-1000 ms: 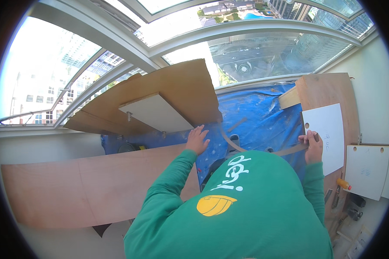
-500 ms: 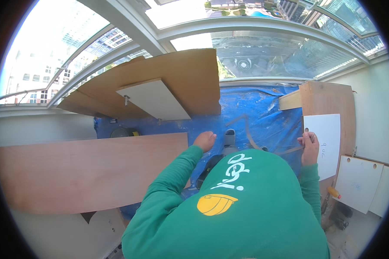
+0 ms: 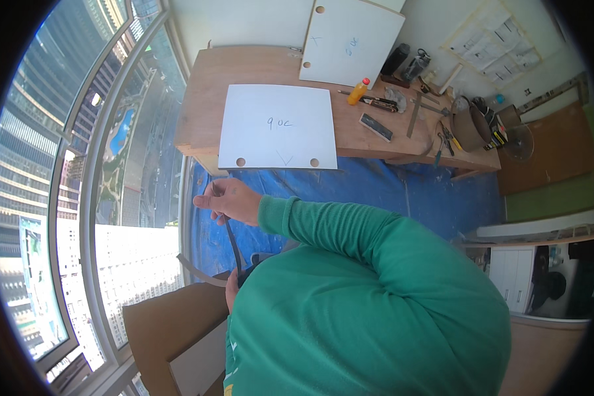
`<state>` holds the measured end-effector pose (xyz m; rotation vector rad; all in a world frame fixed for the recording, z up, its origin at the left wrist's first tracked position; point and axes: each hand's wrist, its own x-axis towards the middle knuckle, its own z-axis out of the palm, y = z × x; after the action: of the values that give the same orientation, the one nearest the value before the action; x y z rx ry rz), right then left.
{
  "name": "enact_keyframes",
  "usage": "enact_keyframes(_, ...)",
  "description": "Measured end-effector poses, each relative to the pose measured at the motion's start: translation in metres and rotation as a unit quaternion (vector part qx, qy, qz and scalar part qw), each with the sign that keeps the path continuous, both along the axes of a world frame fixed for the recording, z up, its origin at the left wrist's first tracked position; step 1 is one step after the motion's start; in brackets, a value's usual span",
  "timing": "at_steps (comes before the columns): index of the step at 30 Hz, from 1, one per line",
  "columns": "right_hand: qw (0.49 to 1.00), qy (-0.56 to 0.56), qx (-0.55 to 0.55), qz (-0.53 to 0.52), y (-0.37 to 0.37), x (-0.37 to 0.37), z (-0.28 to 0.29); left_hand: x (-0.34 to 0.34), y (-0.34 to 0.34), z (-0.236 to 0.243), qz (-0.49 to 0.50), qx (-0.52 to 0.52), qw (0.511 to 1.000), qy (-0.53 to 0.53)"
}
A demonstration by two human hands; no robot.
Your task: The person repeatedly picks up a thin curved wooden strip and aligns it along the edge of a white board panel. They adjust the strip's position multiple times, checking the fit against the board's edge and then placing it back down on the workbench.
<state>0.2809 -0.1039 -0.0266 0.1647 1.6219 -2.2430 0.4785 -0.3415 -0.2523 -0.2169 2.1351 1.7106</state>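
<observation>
Pinched in my right hand is a thin, flexible grey edging strip, which hangs down toward my body. My left hand shows only in part at the edge of my torso, closed where the strip reaches it. A curled length of strip sticks out to the left of that hand. Just beyond my right hand, a white cabinet door panel with two round hinge holes lies flat on a wooden workbench. The panel's near edge overhangs the bench slightly.
More white panels lean on the wall behind the bench. An orange-yellow bottle, a sanding block, pliers and a bucket stand or lie at the right. Blue sheeting covers the floor; windows line the left. Cardboard lies lower left.
My body and view have turned right toward the bench. My right hand has moved from beside the white panel to in front of its left corner, and my left hand has come in close to my torso.
</observation>
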Motion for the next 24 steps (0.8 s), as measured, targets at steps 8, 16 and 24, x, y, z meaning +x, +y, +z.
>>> enact_keyframes(8, 0.963, 0.083, 0.219, -0.130, 0.130, 0.027, -0.065, -0.040, 0.040, 0.035, -0.118, -0.084, 0.989, 0.012)
enact_keyframes(16, 0.823, -0.209, 0.427, -0.310, 0.397, 0.097, -0.201, -0.037, 0.070, 0.023, -0.113, -0.198, 0.973, -0.028)
enact_keyframes(24, 0.743, -0.307, 0.525, -0.280, 0.649, 0.126, -0.308, -0.032, 0.121, -0.001, -0.098, -0.346, 0.930, -0.080)
